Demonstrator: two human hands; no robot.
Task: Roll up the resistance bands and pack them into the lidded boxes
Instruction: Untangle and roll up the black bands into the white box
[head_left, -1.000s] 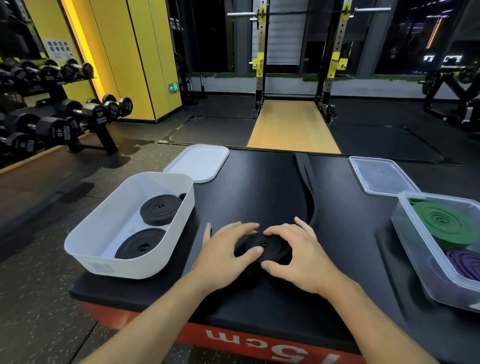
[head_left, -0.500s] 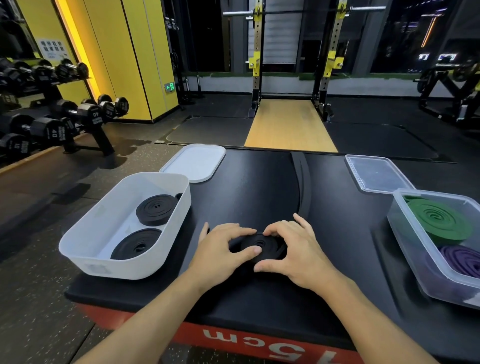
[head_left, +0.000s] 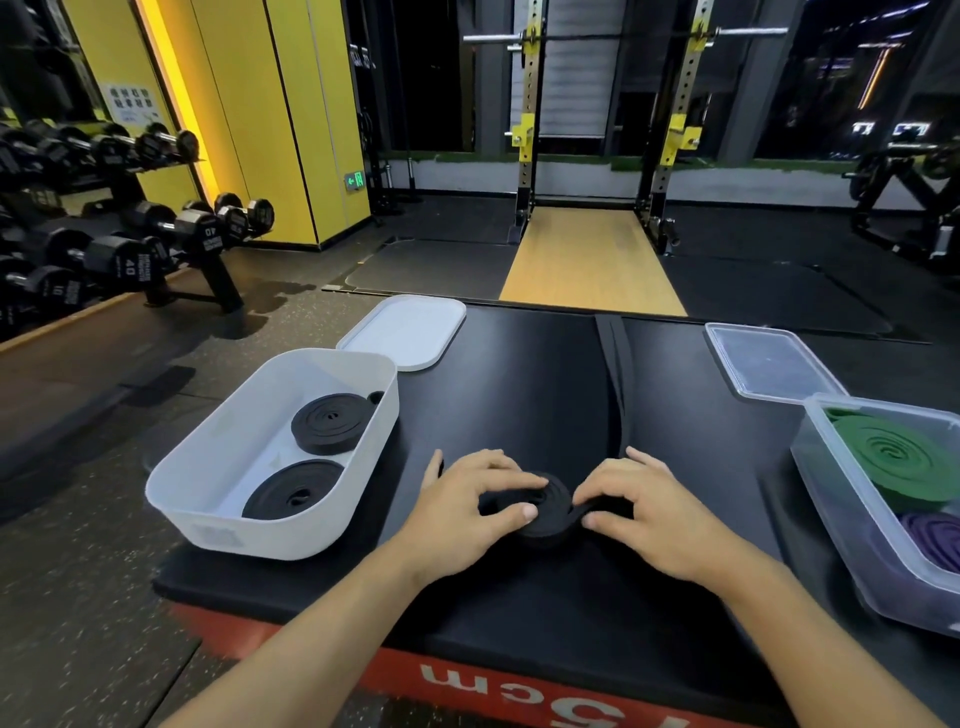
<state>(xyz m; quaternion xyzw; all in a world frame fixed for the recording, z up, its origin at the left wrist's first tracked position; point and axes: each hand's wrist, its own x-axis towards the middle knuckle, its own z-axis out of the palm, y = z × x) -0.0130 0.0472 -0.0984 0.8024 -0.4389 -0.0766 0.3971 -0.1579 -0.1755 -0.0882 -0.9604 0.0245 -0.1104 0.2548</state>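
Observation:
A black resistance band (head_left: 545, 506) lies half rolled on the black platform (head_left: 519, 395). Its loose tail (head_left: 615, 374) runs away from me to the far edge. My left hand (head_left: 467, 512) grips the coil from the left, thumb on its near side. My right hand (head_left: 649, 514) pinches the band where it leaves the coil. The white box (head_left: 208, 462) at the left holds two rolled black bands (head_left: 330, 423). The clear box (head_left: 852, 525) at the right holds a green roll (head_left: 904, 460) and a purple roll (head_left: 935, 538).
A white lid (head_left: 405, 332) lies behind the white box and a clear lid (head_left: 774, 364) behind the clear box. A dumbbell rack (head_left: 104, 244) stands at the left and a squat rack (head_left: 597, 140) straight ahead. The platform's near edge is red.
The coil has grown slightly as both hands turned it. My right hand has shifted right, from resting over the coil to pinching the band beside it.

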